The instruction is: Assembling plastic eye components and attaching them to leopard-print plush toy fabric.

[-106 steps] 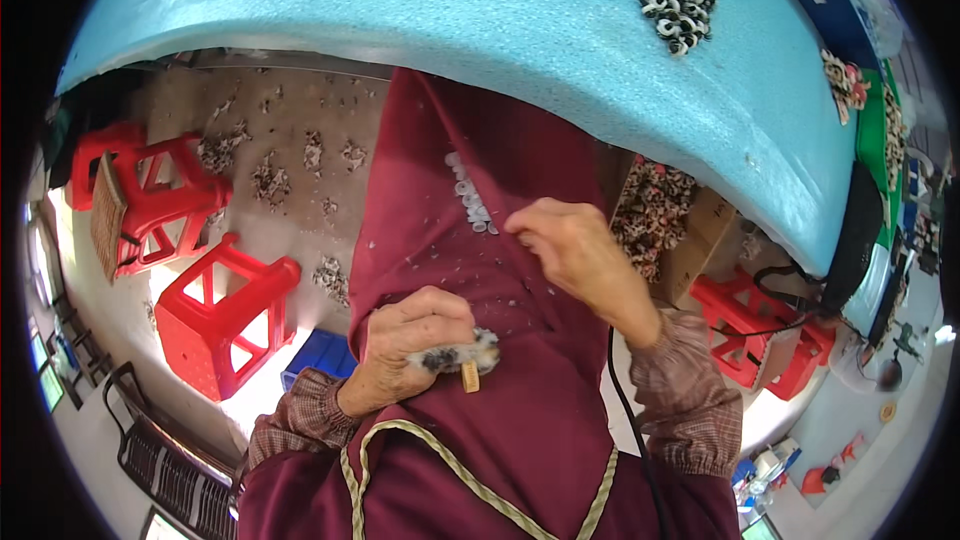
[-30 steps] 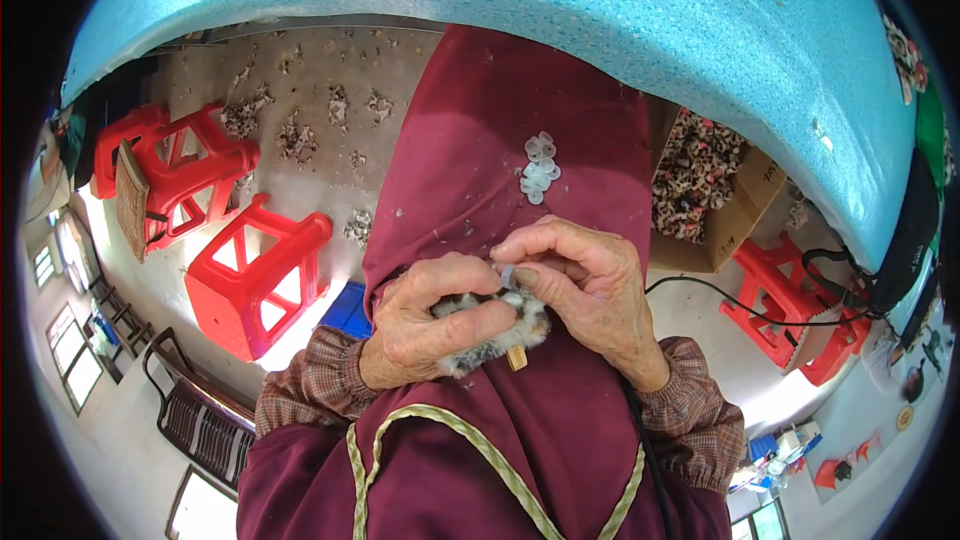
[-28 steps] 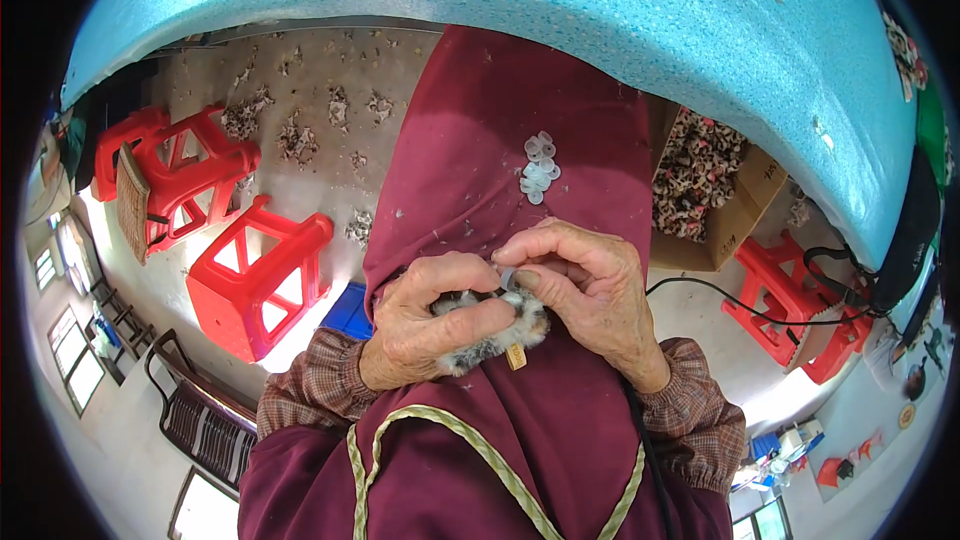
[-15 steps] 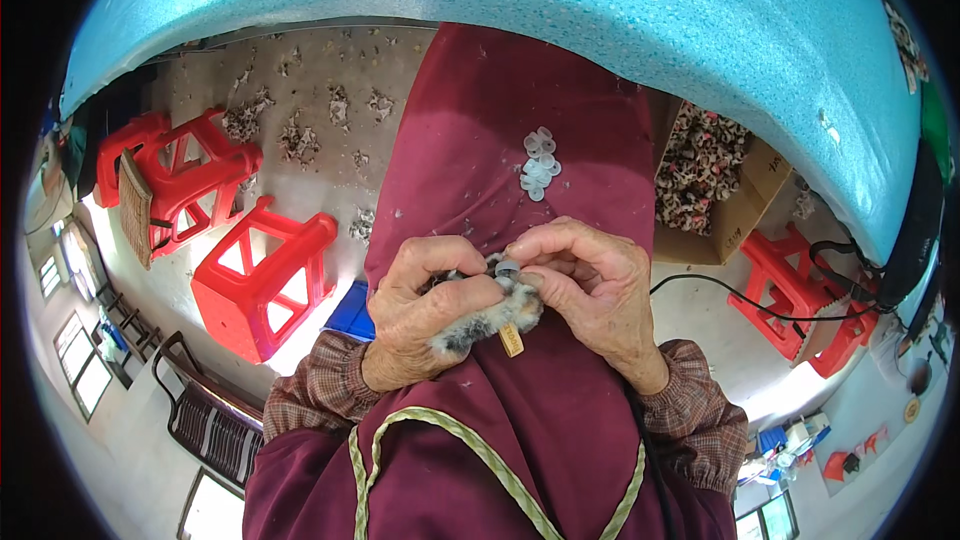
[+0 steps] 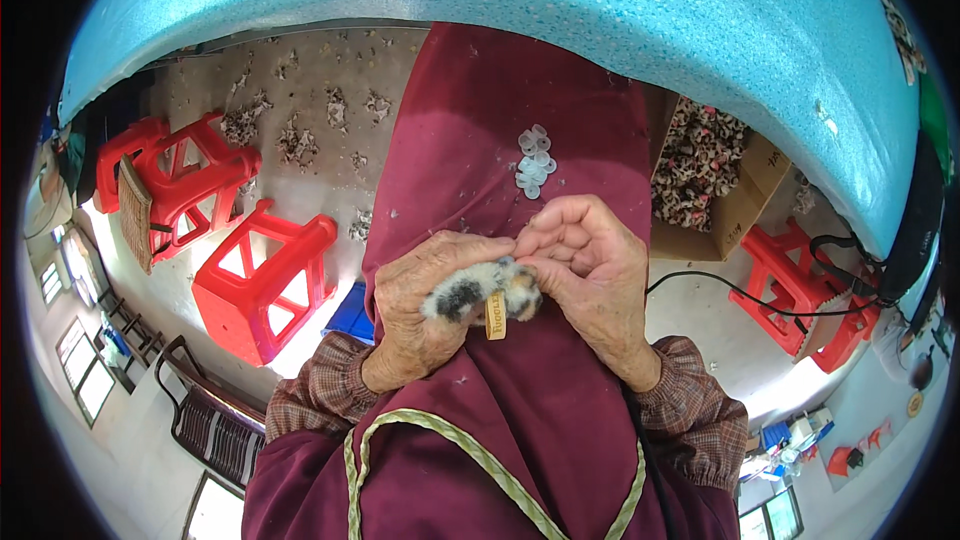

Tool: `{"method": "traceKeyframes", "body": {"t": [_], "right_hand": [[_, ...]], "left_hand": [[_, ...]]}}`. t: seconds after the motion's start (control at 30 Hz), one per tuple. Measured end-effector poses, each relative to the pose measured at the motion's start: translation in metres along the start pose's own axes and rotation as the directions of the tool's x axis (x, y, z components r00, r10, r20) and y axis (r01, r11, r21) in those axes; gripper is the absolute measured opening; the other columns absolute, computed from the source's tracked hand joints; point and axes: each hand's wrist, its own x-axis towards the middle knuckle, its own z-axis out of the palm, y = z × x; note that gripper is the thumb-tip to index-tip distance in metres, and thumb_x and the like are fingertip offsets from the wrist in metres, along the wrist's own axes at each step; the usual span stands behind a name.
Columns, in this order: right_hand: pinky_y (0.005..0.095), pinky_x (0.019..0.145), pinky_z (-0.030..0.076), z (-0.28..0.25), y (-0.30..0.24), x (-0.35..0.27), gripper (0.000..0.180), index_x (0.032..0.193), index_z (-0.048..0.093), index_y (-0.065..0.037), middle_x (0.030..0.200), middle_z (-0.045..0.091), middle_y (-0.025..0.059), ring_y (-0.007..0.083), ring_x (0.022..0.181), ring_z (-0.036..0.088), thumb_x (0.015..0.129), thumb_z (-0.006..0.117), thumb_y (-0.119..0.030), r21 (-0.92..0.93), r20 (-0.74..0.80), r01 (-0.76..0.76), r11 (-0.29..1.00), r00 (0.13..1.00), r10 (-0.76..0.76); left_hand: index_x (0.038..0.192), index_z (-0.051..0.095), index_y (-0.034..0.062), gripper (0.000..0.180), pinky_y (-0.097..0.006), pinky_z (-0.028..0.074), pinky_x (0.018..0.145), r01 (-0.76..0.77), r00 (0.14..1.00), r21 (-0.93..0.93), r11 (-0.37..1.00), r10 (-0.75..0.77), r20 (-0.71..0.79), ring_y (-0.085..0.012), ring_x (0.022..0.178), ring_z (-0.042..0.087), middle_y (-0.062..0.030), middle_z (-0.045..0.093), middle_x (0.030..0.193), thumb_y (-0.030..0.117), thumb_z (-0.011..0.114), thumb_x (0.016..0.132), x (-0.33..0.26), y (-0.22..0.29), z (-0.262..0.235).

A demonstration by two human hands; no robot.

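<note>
Over my lap, my left hand (image 5: 418, 285) is closed round a small furry plush piece (image 5: 465, 298), patched black, white and tan. A yellow fabric tag (image 5: 496, 318) hangs from its lower side. My right hand (image 5: 588, 275) is closed, thumb and forefinger pinching at the piece's upper right end, with the other fingers curled. Whatever lies between those fingertips is hidden. Farther up the maroon apron (image 5: 450, 140) rests a cluster of translucent plastic discs (image 5: 534, 162).
A speckled light blue table (image 5: 480, 0) curves across the far side. Right of my lap stands a cardboard box (image 5: 748, 202) filled with plush pieces (image 5: 700, 160). Red stools (image 5: 262, 285) stand left and right. A black cable (image 5: 700, 280) runs at right, and scraps (image 5: 298, 142) litter the floor.
The plush piece has turned in my hands, its furry side and tag now facing up. The clear disc seen at its top edge is now out of sight. My right fingers curl more.
</note>
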Motion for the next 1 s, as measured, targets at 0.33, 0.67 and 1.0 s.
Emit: {"method": "traceKeyframes", "body": {"t": [0.33, 0.67, 1.0], "right_hand": [[0.0279, 0.087, 0.052, -0.007, 0.005, -0.009, 0.035, 0.103, 0.052, 0.004, 0.102, 0.053, 0.0076, 0.015, 0.096, 0.059, 0.074, 0.07, 0.008, 0.166, 0.24, -0.02, 0.986, 0.971, -0.021], [0.0247, 0.082, 0.054, -0.005, 0.015, -0.012, 0.023, 0.092, 0.055, 0.005, 0.098, 0.055, 0.0087, 0.0127, 0.088, 0.061, 0.074, 0.069, 0.009, 0.131, 0.175, 0.035, 0.991, 0.983, -0.058], [0.0266, 0.082, 0.051, -0.009, 0.023, 0.003, 0.047, 0.11, 0.051, 0.002, 0.102, 0.056, 0.0078, 0.0128, 0.096, 0.057, 0.071, 0.076, 0.0, -0.146, 0.15, -0.047, 0.988, 0.986, 0.069]], "left_hand": [[0.097, 0.063, -0.004, 0.024, -0.032, 0.053, 0.066, -0.173, 0.984, 0.015, 0.985, 0.172, 0.057, -0.0253, 0.074, 0.066, -0.0146, 0.065, 0.084, 0.006, 0.061, 0.076, 0.004, 0.002, -0.009], [0.093, 0.064, -0.0043, 0.028, -0.029, 0.05, 0.061, -0.079, 0.997, 0.105, 0.991, 0.077, 0.016, -0.0196, 0.068, 0.063, -0.0121, 0.065, 0.08, 0.02, 0.065, 0.08, -0.006, -0.003, -0.001], [0.101, 0.059, -0.0002, 0.027, -0.026, 0.048, 0.071, 0.217, 0.976, -0.022, 0.976, -0.217, 0.005, -0.0146, 0.079, 0.061, -0.0065, 0.062, 0.085, 0.006, 0.065, 0.075, 0.005, -0.027, 0.001]]}}
